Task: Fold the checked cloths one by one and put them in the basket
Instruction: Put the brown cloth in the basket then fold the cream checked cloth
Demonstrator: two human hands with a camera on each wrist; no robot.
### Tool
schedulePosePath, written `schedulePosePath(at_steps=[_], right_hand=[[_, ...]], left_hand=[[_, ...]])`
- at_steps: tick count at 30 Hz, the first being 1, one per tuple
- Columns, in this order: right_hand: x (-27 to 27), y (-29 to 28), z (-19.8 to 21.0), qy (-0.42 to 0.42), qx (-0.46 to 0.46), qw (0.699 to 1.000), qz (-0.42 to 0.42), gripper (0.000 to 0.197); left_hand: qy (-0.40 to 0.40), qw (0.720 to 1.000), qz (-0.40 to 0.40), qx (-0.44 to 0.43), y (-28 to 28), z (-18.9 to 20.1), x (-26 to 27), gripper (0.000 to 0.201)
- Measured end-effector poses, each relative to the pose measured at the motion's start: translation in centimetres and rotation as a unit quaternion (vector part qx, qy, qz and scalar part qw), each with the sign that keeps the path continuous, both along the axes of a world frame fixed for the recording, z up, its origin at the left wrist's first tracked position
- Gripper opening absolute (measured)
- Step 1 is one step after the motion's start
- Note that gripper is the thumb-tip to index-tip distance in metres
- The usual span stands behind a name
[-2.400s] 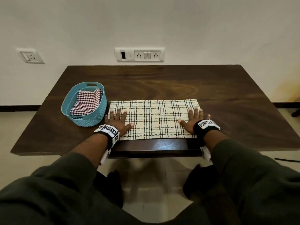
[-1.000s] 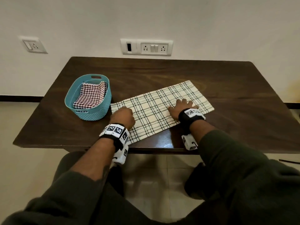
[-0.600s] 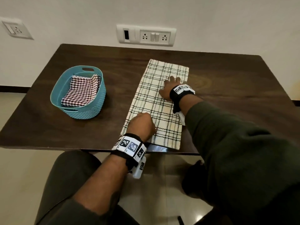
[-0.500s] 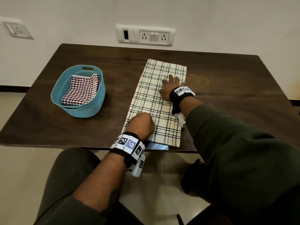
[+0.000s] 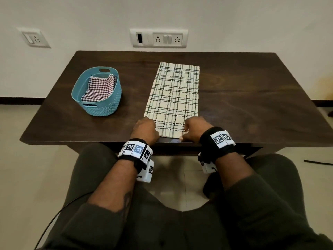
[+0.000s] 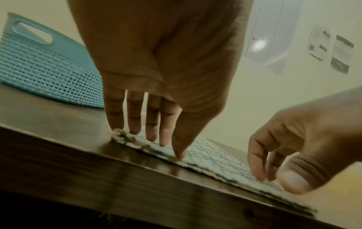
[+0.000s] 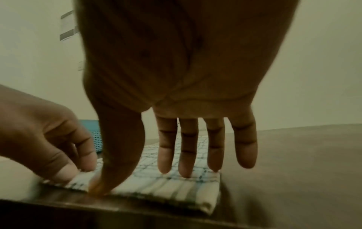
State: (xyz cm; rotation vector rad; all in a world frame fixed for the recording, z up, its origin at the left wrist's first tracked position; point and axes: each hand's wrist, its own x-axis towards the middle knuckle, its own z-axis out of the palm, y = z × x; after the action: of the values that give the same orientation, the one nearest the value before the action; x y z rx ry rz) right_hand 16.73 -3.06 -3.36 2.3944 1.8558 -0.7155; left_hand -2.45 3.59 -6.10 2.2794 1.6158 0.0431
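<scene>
Since the earlier frames you have swung the cream checked cloth point(image 5: 173, 98) from lying crosswise along the near edge to running lengthwise, from 6 o'clock toward 12 o'clock on the tabletop point(image 5: 252, 91), and your right hand point(image 5: 195, 129) has come back from the middle of the strip to its near end. Your left hand point(image 5: 145, 131) sits at the near left corner, about 7 o'clock of the cloth, the right at the near right corner, about 5 o'clock.

On progress: one red checked cloth point(image 5: 99, 88) already lies folded in the blue basket point(image 5: 100, 107), which stands at about 10 o'clock, apart from the strip. The cream cloth looks folded once into a long band; it probably needs further folds end to end before it goes in. No other loose cloths are in view.

The head view hides your fingertips behind the knuckles. The left wrist view shows the left fingers point(image 6: 135, 114) extended down, tips pressing the bunched corner, thumb on the hem; nothing is pinched yet. The right wrist view shows the right fingers point(image 7: 188, 148) spread and straight, tips touching or just above the cloth, thumb at its edge, so that hand too is apart, not clamped. It also shows the doubled layers at the near right corner
</scene>
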Motion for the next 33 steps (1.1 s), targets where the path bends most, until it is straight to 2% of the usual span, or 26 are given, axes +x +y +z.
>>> schedulePosePath(at_steps=[4,6,8,12,15,17,23,27,30,33], right_hand=[[-1.1,-2.0,-1.9,-0.07,-0.023,0.997,0.027,0.069],[-1.3,-2.4,-2.5,-0.09,-0.006,0.996,0.029,0.063],[-1.0,-2.7,-2.6,-0.102,0.008,0.994,0.031,0.051],[-0.1,-3.0,-2.2,-0.115,0.012,0.992,0.055,0.029],[0.5,-3.0,-1.3,-0.075,0.014,0.996,0.054,0.017],[1.3,-3.0,-0.8,-0.028,0.029,0.999,0.023,0.014],[3.8,-3.9,1.9,0.051,0.111,0.992,-0.019,0.028],[3.6,-4.9,4.7,0.087,0.14,0.986,-0.008,0.016],[3.2,-6.2,8.0,0.187,0.095,0.978,0.003,0.011],[3.5,-7.4,10.8,0.299,0.067,0.952,0.008,0.012]], left_hand=[[0.007,0.999,-0.002,-0.042,-0.7,0.0,-0.5,0.052],[0.031,0.998,0.009,-0.047,-1.1,-0.1,-0.9,0.061],[0.05,0.998,-0.001,-0.029,-1.5,-0.2,-1.1,0.061],[0.051,0.997,-0.048,-0.019,-1.5,0.1,-1.4,0.031],[0.053,0.997,-0.06,-0.022,-1.7,0.6,-1.3,0.019],[0.032,0.998,-0.048,-0.022,-1.6,1.0,-1.6,0.015],[-0.057,0.996,-0.05,-0.048,-0.6,3.1,-3.5,0.021],[-0.08,0.992,-0.075,-0.061,-1.2,6.6,-4.6,0.017],[-0.094,0.982,-0.098,-0.128,-1.9,9.8,-5.8,0.015],[-0.105,0.972,-0.104,-0.183,-2.1,12.7,-6.8,0.013]])
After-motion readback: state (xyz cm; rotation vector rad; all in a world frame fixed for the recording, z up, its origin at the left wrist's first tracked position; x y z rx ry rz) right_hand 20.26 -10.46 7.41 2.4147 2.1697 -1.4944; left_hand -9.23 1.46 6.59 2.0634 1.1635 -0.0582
